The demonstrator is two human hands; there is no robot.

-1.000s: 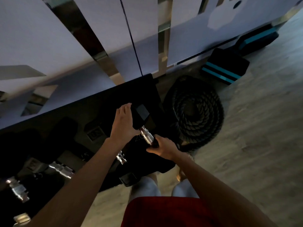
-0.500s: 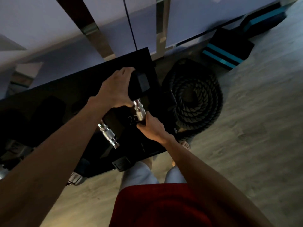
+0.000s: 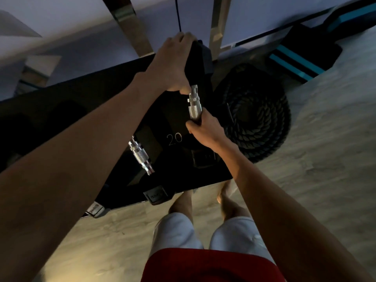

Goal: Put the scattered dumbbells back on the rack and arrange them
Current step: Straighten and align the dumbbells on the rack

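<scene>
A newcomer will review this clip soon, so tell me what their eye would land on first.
First, the dumbbell at centre over the black rack: the left hand grips its far head, the right hand its chrome handle. Next, the thick coiled rope on the floor right of the rack, and a white 20 just below the held handle.

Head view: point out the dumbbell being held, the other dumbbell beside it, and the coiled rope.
held dumbbell (image 3: 194,102), head view, on its ridged silver handle.
other dumbbell (image 3: 140,154), head view, on its silver handle.
coiled rope (image 3: 270,127), head view, on its outer coils.
</scene>
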